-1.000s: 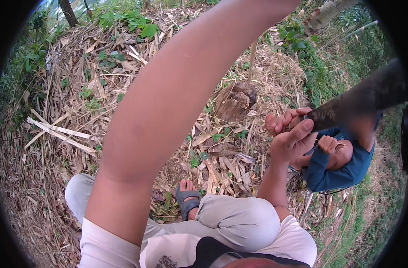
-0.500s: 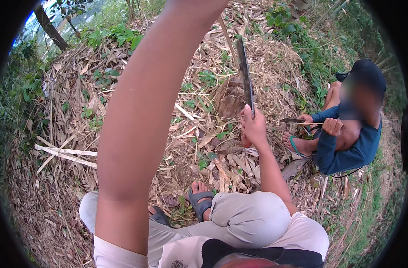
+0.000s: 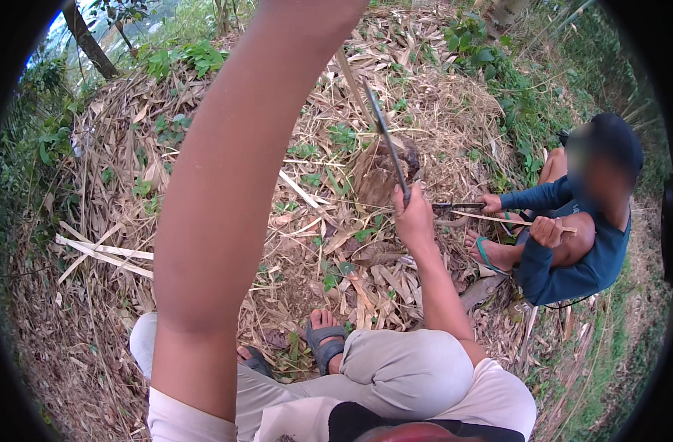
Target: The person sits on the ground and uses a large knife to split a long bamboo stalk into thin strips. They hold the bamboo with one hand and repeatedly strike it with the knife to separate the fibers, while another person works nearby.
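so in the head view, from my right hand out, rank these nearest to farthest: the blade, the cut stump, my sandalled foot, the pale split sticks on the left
From the right hand:
1. Blade, gripped in the hand, pointing up and away.
2. Cut stump, just beyond the hand, slightly left.
3. Sandalled foot, below the hand, toward the body.
4. Pale split sticks, far left on the dry leaf litter.

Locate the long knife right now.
Right of centre in the head view: the knife rises from the right hand, above a stump.
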Tool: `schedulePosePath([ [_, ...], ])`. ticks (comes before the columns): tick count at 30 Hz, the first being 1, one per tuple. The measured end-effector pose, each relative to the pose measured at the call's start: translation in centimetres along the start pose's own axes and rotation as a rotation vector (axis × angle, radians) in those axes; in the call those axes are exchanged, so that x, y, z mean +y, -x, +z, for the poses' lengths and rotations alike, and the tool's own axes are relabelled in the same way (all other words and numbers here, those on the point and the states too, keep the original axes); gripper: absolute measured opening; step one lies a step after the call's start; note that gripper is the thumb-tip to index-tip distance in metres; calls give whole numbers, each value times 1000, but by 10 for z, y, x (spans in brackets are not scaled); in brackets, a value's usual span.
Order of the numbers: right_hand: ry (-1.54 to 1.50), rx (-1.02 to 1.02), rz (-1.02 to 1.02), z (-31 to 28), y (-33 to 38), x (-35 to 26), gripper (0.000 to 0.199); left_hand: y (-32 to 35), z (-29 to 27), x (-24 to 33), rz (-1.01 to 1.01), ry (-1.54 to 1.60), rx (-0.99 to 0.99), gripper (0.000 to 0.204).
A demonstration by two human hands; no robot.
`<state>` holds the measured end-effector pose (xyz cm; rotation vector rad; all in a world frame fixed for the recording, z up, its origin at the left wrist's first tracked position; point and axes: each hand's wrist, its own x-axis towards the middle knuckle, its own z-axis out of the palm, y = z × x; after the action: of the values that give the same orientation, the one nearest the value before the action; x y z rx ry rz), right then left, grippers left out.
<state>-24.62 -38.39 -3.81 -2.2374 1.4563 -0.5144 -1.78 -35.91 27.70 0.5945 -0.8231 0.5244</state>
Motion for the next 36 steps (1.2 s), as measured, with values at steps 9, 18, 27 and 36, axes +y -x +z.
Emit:
schedulePosePath([
  [9, -447, 37, 24, 6, 1, 22, 39, 4, 0, 3, -12, 10, -1, 47],
  [18, -1060, 345, -351, -87, 44, -84, 33, 4, -6, 1, -1, -11, 0, 47],
  [27, -25, 180, -97, 7, 5, 11, 32, 4, -18, 1, 9, -7, -9, 47],
  [36, -769, -120, 201, -20, 10, 6, 45, 10, -19, 13, 5, -18, -14, 47],
])
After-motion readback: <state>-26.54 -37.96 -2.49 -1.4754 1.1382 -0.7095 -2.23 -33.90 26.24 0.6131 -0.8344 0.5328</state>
